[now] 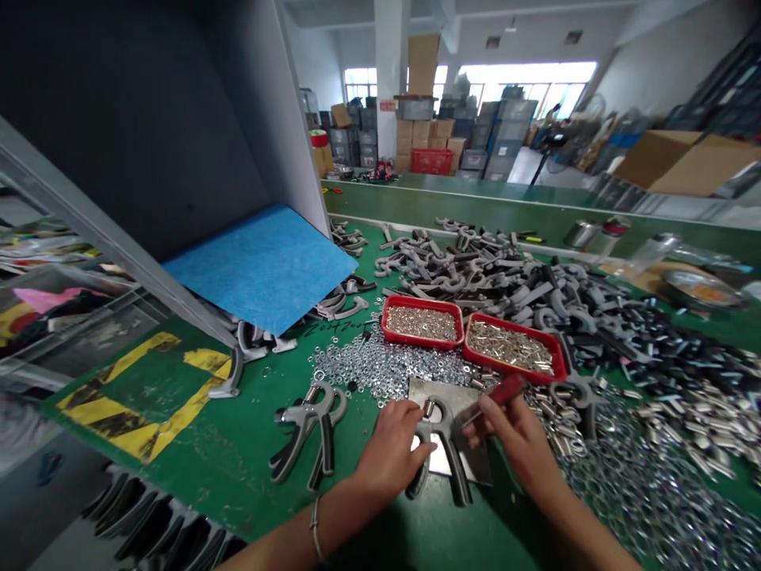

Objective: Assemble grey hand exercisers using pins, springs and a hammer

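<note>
Low in the head view, the left hand (389, 448), fingers half curled, presses an adjustable hand gripper (443, 444) against a steel plate (434, 392) (stiff and sprung, best held by its rubber handles), while the right hand (517, 432) closes round a red-handled screwdriver (499, 392)

A: How many hands are working at this counter (250, 468)?
B: Two are working: the left hand (389, 450) and the right hand (511, 432).
A: And how many red trays are sitting there?
B: Two red trays (422, 321) are sitting there, and one red-handled screwdriver (502, 388) is being held.
</note>
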Demonstrator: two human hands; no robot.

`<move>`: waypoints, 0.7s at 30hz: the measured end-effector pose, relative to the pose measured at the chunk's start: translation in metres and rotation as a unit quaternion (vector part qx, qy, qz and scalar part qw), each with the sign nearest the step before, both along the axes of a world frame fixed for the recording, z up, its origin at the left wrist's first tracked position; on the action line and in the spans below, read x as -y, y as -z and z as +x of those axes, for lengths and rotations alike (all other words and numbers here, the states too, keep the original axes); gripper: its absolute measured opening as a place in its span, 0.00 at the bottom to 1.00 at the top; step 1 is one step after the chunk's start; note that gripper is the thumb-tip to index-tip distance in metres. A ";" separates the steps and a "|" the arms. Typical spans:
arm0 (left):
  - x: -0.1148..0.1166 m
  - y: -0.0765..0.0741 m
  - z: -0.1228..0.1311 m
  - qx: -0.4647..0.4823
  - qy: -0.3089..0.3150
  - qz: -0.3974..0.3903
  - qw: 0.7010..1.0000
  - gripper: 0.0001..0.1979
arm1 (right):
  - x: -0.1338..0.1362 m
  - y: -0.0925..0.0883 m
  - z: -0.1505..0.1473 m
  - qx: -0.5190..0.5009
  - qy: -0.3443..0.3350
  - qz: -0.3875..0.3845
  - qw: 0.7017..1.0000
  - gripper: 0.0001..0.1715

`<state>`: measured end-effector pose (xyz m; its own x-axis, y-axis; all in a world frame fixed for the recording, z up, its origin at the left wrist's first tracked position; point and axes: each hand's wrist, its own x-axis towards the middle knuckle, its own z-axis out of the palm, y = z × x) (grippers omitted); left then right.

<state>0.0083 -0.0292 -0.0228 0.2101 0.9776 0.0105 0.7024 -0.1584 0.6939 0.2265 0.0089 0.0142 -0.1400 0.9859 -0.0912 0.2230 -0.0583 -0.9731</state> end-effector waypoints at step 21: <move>0.001 0.001 -0.001 0.017 0.009 -0.026 0.999 0.19 | -0.002 0.027 -0.043 0.154 -0.047 0.076 0.984 0.18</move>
<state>0.0074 -0.0307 -0.0234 0.2286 0.9730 -0.0328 0.6753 -0.1342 0.7252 0.1837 0.0110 -0.0131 -0.2196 0.9756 0.0040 0.5057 0.1174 -0.8547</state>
